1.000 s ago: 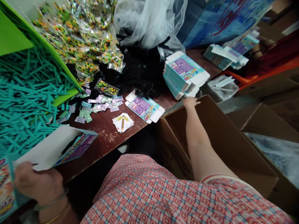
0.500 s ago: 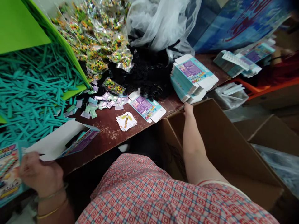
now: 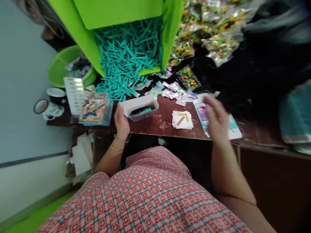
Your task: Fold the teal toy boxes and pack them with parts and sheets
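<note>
My left hand [image 3: 122,123] holds the left end of an open small cardboard box [image 3: 143,116], which has a white inside and black and teal pieces in it. My right hand [image 3: 217,120], somewhat blurred, is over a flattened purple-and-teal carton [image 3: 235,129] with its fingers apart and nothing visible in them. Whether it touches the carton I cannot tell. Between the hands lies a small stack of cards [image 3: 182,120] printed with a pickaxe. Small pastel sachets [image 3: 173,90] are scattered behind it, near a clear bag of coloured beads [image 3: 189,78].
A green bin [image 3: 171,35] spills teal sticks [image 3: 128,51] onto the table [image 3: 155,126]. Printed boxes [image 3: 94,108] are stacked at the left, near enamel mugs [image 3: 46,108] and a green basin [image 3: 57,69]. More bead bags [image 3: 222,45] lie behind; a cardboard carton [image 3: 274,181] stands lower right.
The view has swung left. My right hand has left the edge by the carton stack and come over the flattened carton. My left hand stays at the open box.
</note>
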Tool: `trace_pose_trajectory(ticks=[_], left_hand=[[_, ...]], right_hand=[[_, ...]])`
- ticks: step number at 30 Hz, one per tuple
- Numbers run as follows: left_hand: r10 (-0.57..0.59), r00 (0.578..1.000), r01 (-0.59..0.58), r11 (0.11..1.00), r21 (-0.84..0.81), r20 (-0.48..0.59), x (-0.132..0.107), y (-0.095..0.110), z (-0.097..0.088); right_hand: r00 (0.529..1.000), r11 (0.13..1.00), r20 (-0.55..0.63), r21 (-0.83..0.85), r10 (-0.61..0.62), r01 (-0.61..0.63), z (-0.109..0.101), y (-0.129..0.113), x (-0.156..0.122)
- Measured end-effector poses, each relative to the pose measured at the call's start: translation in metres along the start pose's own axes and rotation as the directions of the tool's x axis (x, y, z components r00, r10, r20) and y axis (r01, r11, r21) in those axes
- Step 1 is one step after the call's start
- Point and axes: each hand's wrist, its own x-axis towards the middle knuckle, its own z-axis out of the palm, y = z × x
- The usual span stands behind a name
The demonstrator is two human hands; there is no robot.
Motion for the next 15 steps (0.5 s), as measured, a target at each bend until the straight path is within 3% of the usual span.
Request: trace_pose_trajectory(ticks=[1,3,5,7,9,12,15], left_hand=[[-0.007,1.000,0.008,0.998,-0.059,0.020,-0.008,0.003,0.002],[-0.001,0.999,0.008,0.993,-0.121,0.053,-0.022,0.011,0.001],[0.011,0.994,0.004,0.990,-0.139,0.107,-0.029,0.021,-0.007],[-0.003,0.989,0.021,0.993,-0.120,0.147,-0.028,0.029,-0.019],[-0.043,0.979,0.063,0.993,-0.095,0.200,-0.023,0.033,-0.029],[-0.088,0.963,0.117,0.988,-0.101,0.254,-0.012,0.034,-0.034],[-0.137,0.917,0.209,0.965,-0.158,0.374,-0.004,0.030,-0.031]], right_hand=[[0.983,0.993,0.179,0.109,0.031,-0.051,0.044,-0.017,-0.001],[0.889,0.923,0.452,0.304,0.079,-0.236,0.114,-0.038,-0.004],[0.783,0.794,0.612,0.417,0.114,-0.442,0.156,-0.044,-0.006],[0.710,0.692,0.690,0.445,0.140,-0.569,0.170,-0.042,-0.006],[0.678,0.692,0.724,0.424,0.129,-0.584,0.169,-0.042,-0.005],[0.727,0.806,0.684,0.400,0.054,-0.436,0.163,-0.050,0.002],[0.839,0.947,0.531,0.314,-0.118,-0.066,0.164,-0.064,0.018]])
